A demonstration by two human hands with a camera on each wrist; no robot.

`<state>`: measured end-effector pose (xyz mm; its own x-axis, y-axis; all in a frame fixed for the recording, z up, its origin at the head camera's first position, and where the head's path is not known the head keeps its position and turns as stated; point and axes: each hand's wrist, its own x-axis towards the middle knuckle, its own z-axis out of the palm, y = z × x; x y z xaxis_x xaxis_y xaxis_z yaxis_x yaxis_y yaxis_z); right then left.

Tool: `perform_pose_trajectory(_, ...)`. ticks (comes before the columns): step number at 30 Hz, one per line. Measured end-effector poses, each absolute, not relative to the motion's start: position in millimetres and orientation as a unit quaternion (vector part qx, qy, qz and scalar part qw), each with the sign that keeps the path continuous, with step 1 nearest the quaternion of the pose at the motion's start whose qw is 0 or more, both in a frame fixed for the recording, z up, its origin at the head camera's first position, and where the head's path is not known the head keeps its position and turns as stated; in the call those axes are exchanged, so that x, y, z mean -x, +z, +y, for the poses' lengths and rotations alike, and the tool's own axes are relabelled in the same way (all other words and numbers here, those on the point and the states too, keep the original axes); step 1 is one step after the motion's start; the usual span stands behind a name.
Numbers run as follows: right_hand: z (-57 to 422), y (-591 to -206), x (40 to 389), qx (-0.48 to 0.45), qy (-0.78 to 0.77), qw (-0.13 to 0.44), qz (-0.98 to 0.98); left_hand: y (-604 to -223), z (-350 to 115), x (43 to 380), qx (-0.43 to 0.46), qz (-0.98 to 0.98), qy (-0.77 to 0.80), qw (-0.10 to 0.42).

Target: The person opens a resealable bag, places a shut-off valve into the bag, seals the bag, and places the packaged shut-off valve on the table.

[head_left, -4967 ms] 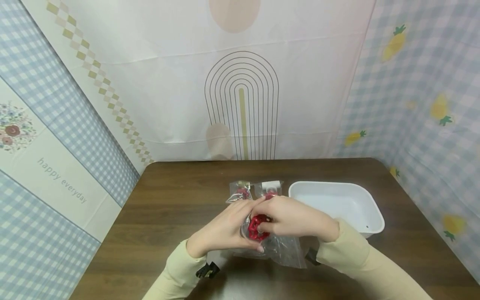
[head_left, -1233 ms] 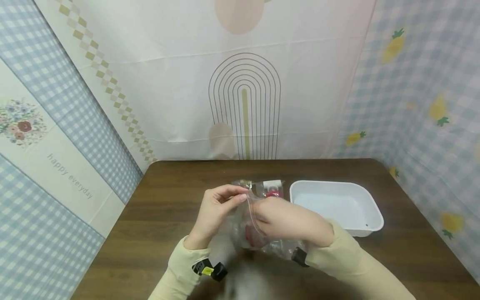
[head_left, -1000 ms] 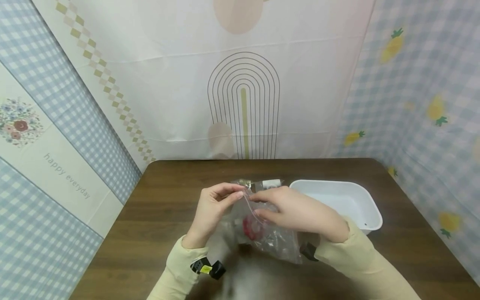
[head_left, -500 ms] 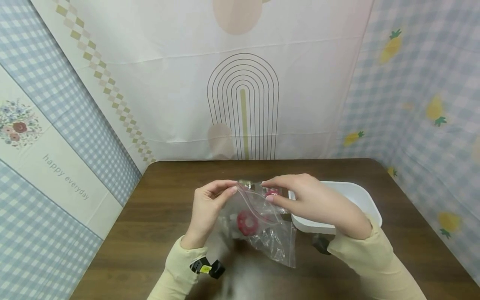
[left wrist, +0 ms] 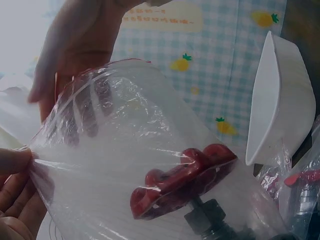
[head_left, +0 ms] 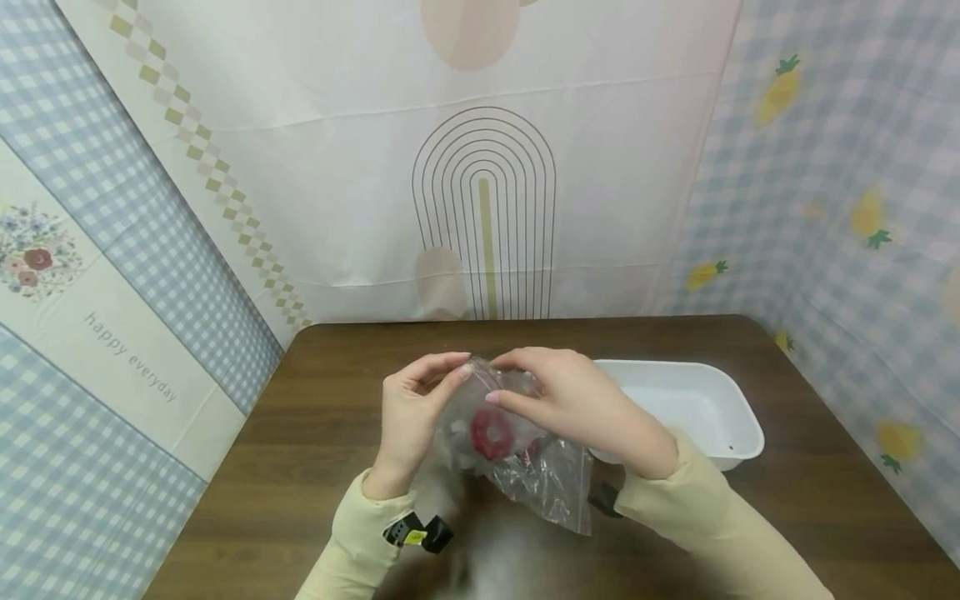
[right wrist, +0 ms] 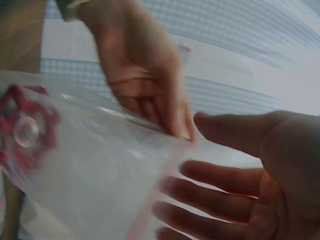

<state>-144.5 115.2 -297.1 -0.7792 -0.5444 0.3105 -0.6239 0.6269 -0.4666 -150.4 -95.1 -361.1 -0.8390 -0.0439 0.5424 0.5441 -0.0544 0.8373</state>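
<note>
A clear zip bag hangs from my left hand, which pinches a corner of its mouth between thumb and fingers. Inside lies a valve with a scalloped red handwheel; the left wrist view also shows its dark hex nut and stem. My right hand is at the other side of the bag's mouth. Its thumb and fingers are spread apart and fairly straight in the right wrist view, with nothing gripped between them. Several of its fingers show behind the film in the left wrist view.
A white plastic basin stands on the brown wooden table, right of the hands. Another clear bag lies below the held one. A bagged valve with a red handle is near the basin.
Earlier both hands were around the red handwheel. Later it sits in the bag, my left hand pinching the corner. My right hand came out of the mouth, moved right, then back left to it.
</note>
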Motion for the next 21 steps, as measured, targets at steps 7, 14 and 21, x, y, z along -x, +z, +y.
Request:
perform_pose_trajectory(7,96.2,-308.4,158.3,-0.331,0.289,0.105,-0.892,-361.0,-96.5,149.9,0.202,-0.663,-0.684,0.227)
perform_pose_trajectory(14,91.8,-311.0,165.2,-0.341,0.318,0.126,-0.876,-359.5,-100.1,151.1,0.205,-0.674,-0.670,0.235)
perform_pose_trajectory(21,88.8,-314.5,162.4,-0.364,0.339,0.161,-0.853,-358.1,-107.1,147.4,0.219,-0.673,-0.668,0.229)
